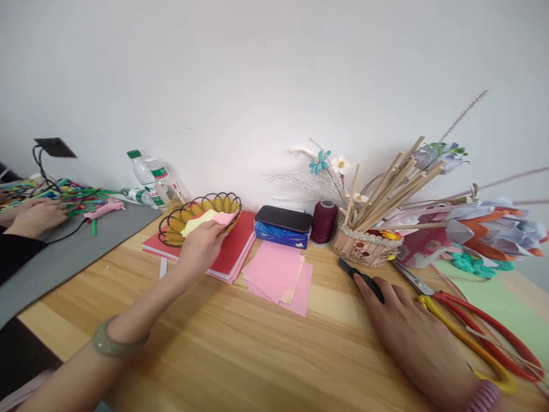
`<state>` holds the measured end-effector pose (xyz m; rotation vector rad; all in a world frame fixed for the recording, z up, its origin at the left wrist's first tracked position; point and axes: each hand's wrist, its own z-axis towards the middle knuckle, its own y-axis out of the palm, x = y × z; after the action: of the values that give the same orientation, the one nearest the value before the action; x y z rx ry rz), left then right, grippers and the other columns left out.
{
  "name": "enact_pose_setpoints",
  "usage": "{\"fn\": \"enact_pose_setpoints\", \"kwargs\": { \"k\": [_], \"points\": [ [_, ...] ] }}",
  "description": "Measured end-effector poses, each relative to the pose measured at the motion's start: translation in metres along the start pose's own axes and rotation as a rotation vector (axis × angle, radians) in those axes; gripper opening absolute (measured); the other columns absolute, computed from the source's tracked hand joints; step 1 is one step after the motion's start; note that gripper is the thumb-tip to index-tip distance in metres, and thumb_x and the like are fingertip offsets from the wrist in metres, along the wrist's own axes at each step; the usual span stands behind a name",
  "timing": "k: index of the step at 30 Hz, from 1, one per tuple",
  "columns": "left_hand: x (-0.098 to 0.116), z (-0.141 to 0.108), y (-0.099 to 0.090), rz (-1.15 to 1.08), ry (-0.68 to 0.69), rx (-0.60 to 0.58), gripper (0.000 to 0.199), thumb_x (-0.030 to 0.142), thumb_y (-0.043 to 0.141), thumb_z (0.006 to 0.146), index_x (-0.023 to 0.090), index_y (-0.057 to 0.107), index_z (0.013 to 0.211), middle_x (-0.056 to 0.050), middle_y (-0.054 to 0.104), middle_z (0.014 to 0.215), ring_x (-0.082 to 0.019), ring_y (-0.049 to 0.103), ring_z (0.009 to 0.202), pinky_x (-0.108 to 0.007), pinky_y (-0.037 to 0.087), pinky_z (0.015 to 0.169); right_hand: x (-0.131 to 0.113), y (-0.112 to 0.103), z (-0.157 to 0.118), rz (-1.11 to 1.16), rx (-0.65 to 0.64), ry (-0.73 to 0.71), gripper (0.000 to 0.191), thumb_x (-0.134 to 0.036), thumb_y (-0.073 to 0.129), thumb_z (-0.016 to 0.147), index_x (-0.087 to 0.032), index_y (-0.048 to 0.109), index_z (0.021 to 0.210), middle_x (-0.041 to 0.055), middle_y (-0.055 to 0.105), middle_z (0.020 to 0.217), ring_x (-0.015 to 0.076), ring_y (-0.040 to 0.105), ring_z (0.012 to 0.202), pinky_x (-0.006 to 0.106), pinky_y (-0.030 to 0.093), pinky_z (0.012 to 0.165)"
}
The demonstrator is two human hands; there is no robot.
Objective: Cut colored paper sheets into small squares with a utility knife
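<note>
My left hand reaches into a yellow basket with a dark looped rim. Its fingers are closed on a pink paper piece, beside a pale yellow paper piece; the fingertips are partly hidden. On the right, my right hand lies low over the table, fingers closed around a slim black tool whose exact kind I cannot make out. Just right of that hand are large scissors with red and yellow handles. Loose pink paper sheets lie between my hands.
Under the basket is a stack of red paper. A phone rests on a blue tissue pack, next to a maroon thread spool. A stick-filled holder stands behind. Another person's hands are at far left, near a pink glue gun.
</note>
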<state>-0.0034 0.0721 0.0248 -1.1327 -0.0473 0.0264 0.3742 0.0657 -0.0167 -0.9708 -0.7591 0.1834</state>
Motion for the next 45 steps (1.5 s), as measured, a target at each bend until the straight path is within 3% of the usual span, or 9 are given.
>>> {"fn": "enact_pose_setpoints", "kwargs": {
  "k": [8,11,14,18,27,31,35,41,45],
  "points": [
    [0.041,-0.01,-0.015,0.099,0.061,0.04,0.04,0.039,0.057,0.086,0.006,0.062,0.109,-0.021,0.06,0.116,-0.038,0.051,0.11,-0.046,0.047,0.084,0.0,0.006,-0.003,0.011,0.022,0.005,0.055,0.004,0.043,0.075,-0.01,0.051,0.127,0.0159,0.061,0.104,0.025,0.061,0.083,0.033,0.053,0.055],
    [0.049,-0.015,-0.016,0.012,0.29,0.102,0.039,0.035,0.05,0.091,0.009,0.056,0.12,-0.017,0.057,0.123,-0.029,0.052,0.114,-0.04,0.045,0.093,0.0,0.007,-0.002,0.019,0.032,0.006,0.053,0.004,0.04,0.076,-0.01,0.052,0.126,0.0161,0.061,0.104,0.0249,0.061,0.082,0.034,0.053,0.057],
    [0.064,-0.021,-0.007,-0.075,0.609,-0.191,0.028,0.027,0.049,0.092,0.015,0.059,0.115,-0.01,0.061,0.12,-0.023,0.054,0.114,-0.033,0.044,0.095,0.001,0.006,-0.001,0.035,0.033,0.001,0.052,0.003,0.038,0.077,-0.01,0.052,0.126,0.0157,0.061,0.104,0.0248,0.06,0.082,0.034,0.054,0.058],
    [0.078,-0.025,0.009,-0.051,0.625,-0.352,0.028,0.022,0.056,0.085,0.012,0.061,0.11,-0.013,0.061,0.12,-0.023,0.057,0.112,-0.03,0.047,0.091,0.004,0.008,-0.001,0.072,0.034,-0.008,0.054,0.004,0.04,0.076,-0.01,0.05,0.127,0.0138,0.061,0.1,0.0259,0.06,0.082,0.035,0.054,0.057],
    [0.086,-0.015,0.003,-0.021,0.449,-0.208,0.022,0.011,0.04,0.09,0.013,0.062,0.092,-0.009,0.069,0.085,-0.021,0.065,0.076,-0.027,0.048,0.063,0.005,0.0,0.003,0.252,0.16,-0.01,0.045,-0.016,0.042,0.087,-0.003,0.045,0.13,0.022,0.056,0.112,0.0343,0.055,0.101,0.049,0.051,0.077],
    [0.121,-0.037,-0.006,-0.091,0.638,-0.178,0.018,0.014,0.043,0.09,0.016,0.061,0.093,-0.005,0.068,0.089,-0.019,0.063,0.081,-0.027,0.049,0.067,-0.005,-0.015,0.006,0.395,0.233,-0.019,0.051,-0.028,0.042,0.091,-0.006,0.036,0.137,0.0215,0.054,0.121,0.0288,0.057,0.1,0.042,0.053,0.074],
    [0.151,-0.056,0.001,-0.217,0.889,-0.131,0.014,0.011,0.048,0.087,0.012,0.062,0.089,-0.005,0.066,0.08,-0.018,0.062,0.068,-0.028,0.049,0.056,-0.012,-0.02,0.001,0.568,0.207,-0.124,0.031,-0.025,0.044,0.091,-0.017,0.054,0.119,0.0092,0.064,0.11,0.0195,0.059,0.098,0.031,0.052,0.078],
    [0.152,-0.049,0.016,-0.548,0.702,-0.303,0.008,0.019,0.062,0.083,0.014,0.067,0.087,-0.004,0.069,0.098,-0.018,0.06,0.094,-0.028,0.047,0.086,-0.004,-0.016,-0.012,0.772,0.1,-0.104,0.025,-0.015,0.042,0.09,-0.021,0.065,0.096,0.0048,0.069,0.097,0.013,0.063,0.091,0.023,0.052,0.076],
    [0.151,-0.052,0.013,-0.669,0.486,-0.399,0.011,0.018,0.06,0.083,0.014,0.07,0.085,-0.006,0.071,0.093,-0.019,0.063,0.089,-0.028,0.047,0.085,-0.002,-0.023,-0.012,0.876,0.012,-0.027,0.021,-0.021,0.043,0.091,-0.022,0.064,0.091,0.004,0.069,0.091,0.013,0.064,0.085,0.023,0.052,0.072]
  ]
}}
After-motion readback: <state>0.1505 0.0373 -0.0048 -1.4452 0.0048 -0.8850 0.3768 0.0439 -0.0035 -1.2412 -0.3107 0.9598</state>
